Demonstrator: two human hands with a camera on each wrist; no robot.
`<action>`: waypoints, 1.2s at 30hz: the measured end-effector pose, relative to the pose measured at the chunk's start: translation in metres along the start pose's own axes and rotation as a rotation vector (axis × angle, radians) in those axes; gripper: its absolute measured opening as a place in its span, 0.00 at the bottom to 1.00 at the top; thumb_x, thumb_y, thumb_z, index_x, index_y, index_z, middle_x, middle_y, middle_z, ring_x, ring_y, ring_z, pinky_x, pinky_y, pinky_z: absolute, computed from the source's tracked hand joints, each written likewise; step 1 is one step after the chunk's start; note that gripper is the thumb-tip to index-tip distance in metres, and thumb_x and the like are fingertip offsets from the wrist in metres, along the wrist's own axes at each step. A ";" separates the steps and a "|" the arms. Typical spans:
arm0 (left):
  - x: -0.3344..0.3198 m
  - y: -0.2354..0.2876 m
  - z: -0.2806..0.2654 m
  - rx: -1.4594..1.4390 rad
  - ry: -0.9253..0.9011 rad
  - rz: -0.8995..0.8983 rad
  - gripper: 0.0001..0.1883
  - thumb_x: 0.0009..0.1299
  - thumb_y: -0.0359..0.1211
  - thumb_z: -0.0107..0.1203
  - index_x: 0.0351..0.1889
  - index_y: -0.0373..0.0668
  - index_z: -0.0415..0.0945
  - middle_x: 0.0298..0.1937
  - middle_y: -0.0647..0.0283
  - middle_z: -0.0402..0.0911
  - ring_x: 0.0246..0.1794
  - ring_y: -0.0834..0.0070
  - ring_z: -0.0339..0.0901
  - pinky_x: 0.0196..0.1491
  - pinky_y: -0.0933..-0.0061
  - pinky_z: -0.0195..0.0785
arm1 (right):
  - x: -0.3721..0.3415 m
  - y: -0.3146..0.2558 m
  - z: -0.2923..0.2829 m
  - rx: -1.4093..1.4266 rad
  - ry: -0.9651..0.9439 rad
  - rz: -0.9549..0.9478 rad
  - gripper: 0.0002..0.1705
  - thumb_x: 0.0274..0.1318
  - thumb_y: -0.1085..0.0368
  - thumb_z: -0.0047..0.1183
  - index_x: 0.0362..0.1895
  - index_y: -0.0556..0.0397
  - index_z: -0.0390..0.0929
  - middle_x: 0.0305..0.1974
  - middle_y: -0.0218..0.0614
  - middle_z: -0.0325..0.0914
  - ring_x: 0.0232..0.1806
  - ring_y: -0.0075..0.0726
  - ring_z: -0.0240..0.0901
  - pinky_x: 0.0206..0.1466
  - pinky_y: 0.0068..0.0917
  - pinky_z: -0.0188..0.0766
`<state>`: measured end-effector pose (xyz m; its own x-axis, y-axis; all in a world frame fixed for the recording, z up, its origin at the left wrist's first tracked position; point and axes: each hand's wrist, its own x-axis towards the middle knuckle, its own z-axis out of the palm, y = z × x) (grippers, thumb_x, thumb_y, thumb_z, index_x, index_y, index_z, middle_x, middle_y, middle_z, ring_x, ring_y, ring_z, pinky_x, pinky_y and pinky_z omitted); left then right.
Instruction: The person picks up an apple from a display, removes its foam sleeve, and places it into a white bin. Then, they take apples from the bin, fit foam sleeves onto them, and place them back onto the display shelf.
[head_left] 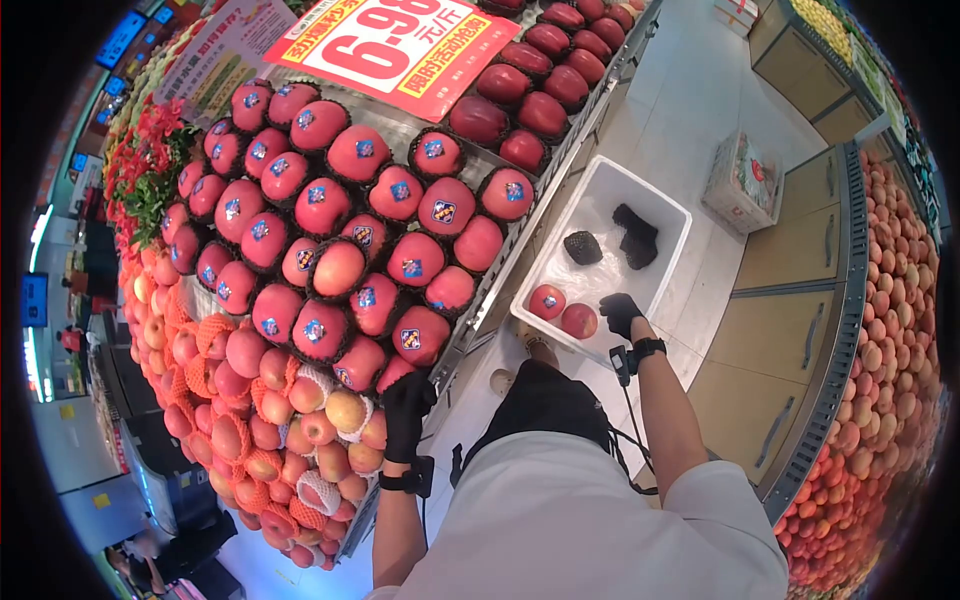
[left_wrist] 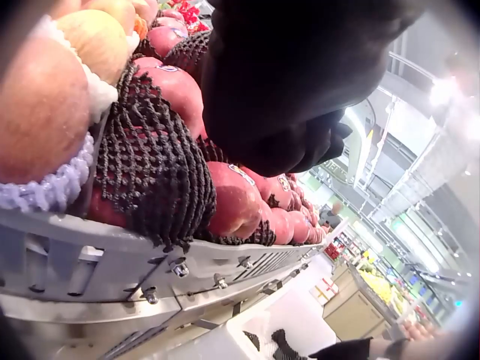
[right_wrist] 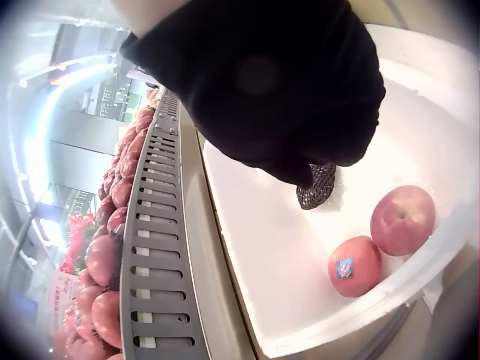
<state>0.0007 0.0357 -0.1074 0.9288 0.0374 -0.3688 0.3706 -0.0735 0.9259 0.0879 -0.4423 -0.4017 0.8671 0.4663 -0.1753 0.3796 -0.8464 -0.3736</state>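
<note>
My left hand point(head_left: 408, 415), in a black glove, is at the near edge of the sloping display, right beside a dark red apple point(head_left: 396, 374) that it partly covers. In the left wrist view its loosely curled fingers are over apples in black foam nets point(left_wrist: 154, 161), with nothing seen in them. My right hand point(head_left: 622, 315), also black-gloved, hangs over the white foam box point(head_left: 668, 203), fingers loosely bent and nothing seen in them. Two red apples point(head_left: 579, 320) lie in the box's near corner, one with a sticker. Loose black foam nets point(head_left: 583, 247) lie farther in the box.
Stickered red apples point(head_left: 320, 208) in black nets fill the display, with a price sign point(head_left: 395, 50) behind. Paler apples in foam sleeves point(head_left: 318, 428) are piled at the near left. Opposite stand drawers point(head_left: 780, 330) under heaped peaches point(head_left: 890, 290). A clear crate point(head_left: 745, 185) is on the floor.
</note>
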 end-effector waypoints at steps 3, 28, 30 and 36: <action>0.006 0.010 0.010 0.022 -0.029 0.026 0.18 0.76 0.41 0.48 0.25 0.42 0.74 0.24 0.73 0.73 0.21 0.88 0.61 0.25 0.83 0.50 | 0.008 -0.021 -0.029 0.266 -0.124 0.152 0.12 0.39 0.66 0.62 0.35 0.46 0.84 0.34 0.40 0.82 0.38 0.49 0.79 0.43 0.38 0.76; 0.023 0.042 0.040 0.130 0.112 -0.223 0.15 0.76 0.41 0.49 0.31 0.41 0.77 0.27 0.71 0.77 0.24 0.87 0.66 0.28 0.83 0.57 | 0.145 -0.081 0.029 0.157 -0.601 0.527 0.58 0.30 0.38 0.72 0.65 0.52 0.62 0.59 0.45 0.74 0.58 0.51 0.76 0.58 0.50 0.73; 0.022 0.043 0.038 0.132 0.106 -0.231 0.15 0.75 0.41 0.49 0.31 0.41 0.77 0.27 0.71 0.77 0.24 0.87 0.67 0.28 0.83 0.57 | 0.149 -0.079 0.028 0.157 -0.630 0.519 0.58 0.30 0.38 0.71 0.65 0.51 0.61 0.59 0.45 0.73 0.58 0.51 0.75 0.58 0.52 0.72; 0.017 0.040 0.034 0.131 0.093 -0.247 0.15 0.76 0.40 0.49 0.31 0.41 0.78 0.27 0.71 0.77 0.23 0.87 0.64 0.27 0.82 0.54 | 0.151 -0.088 0.027 0.165 -0.552 0.531 0.55 0.30 0.40 0.71 0.63 0.51 0.62 0.59 0.46 0.71 0.60 0.56 0.73 0.59 0.59 0.69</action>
<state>0.0314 -0.0007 -0.0795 0.8079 0.1613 -0.5668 0.5887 -0.1789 0.7883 0.1764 -0.2909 -0.4198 0.6171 0.1072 -0.7795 -0.1313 -0.9628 -0.2363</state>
